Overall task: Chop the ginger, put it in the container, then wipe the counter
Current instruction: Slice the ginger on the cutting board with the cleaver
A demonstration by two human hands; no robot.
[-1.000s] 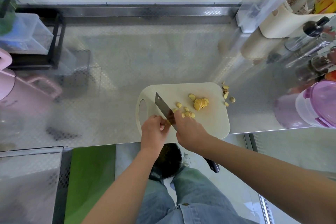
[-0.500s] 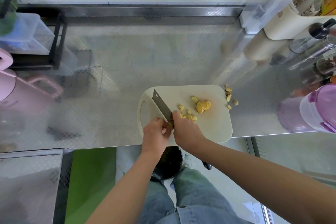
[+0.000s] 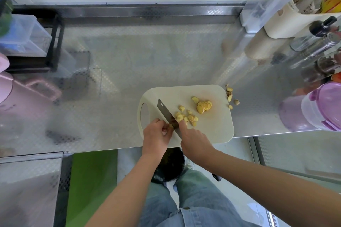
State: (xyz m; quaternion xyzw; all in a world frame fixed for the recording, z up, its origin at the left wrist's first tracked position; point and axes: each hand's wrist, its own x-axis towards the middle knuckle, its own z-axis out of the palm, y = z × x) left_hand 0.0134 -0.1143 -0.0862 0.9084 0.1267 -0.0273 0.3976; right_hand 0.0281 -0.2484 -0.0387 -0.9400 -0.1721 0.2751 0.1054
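Ginger stub on cutting board near edge, pinched by left hand to steady it. Right hand clamped on cleaver, forefinger along blade for control. Cut slices pushed aside right; few off board on counter.

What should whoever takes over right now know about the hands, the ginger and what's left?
Left hand pinches a small ginger piece on the cutting board.
Right hand grips the knife, its blade right beside that piece.
Slices lie on the board. A few scraps sit on the counter off its far right corner.
Done: most of the slicing.
Left: finish chopping, load the ginger, perhaps into the purple-lidded container at right, then wipe the counter.
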